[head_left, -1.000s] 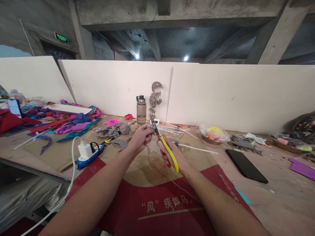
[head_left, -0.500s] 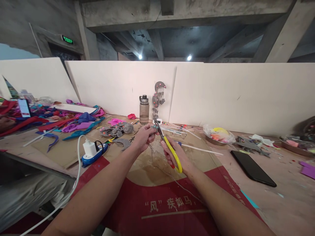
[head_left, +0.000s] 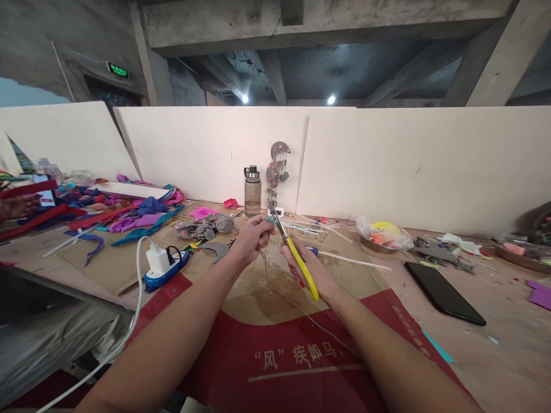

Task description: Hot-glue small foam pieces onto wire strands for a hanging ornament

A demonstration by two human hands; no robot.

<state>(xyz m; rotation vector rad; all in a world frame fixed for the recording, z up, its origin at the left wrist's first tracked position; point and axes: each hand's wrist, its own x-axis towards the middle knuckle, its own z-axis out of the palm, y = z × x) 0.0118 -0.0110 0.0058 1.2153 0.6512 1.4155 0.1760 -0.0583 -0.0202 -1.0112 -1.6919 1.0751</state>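
My left hand (head_left: 250, 238) pinches a small teal-and-grey piece (head_left: 270, 219) between thumb and fingers. Grey yarn (head_left: 266, 267) trails below that hand and runs over the board toward my right forearm. Wrapped around the yellow handles of a pair of scissors (head_left: 305, 269) is my right hand (head_left: 317, 271). The scissors' blades point up and away, their tips beside the small piece; whether they touch it is too small to tell. Behind the hands, a grey moon-shaped hanging ornament (head_left: 280, 151) with pink dots is against the white panel.
A water bottle (head_left: 252, 192) stands behind my left hand. Left are grey yarn pieces (head_left: 206, 228), a blue power strip (head_left: 166, 274) and felt strips (head_left: 142, 212). Right lie a black phone (head_left: 443, 292) and a bowl (head_left: 381, 248). Another person's hand (head_left: 19, 206) is far left.
The scissors' handles have come closer together in my right hand. My left hand has barely moved. At the far left, the other person's hand has raised a red strip in front of the upright phone.
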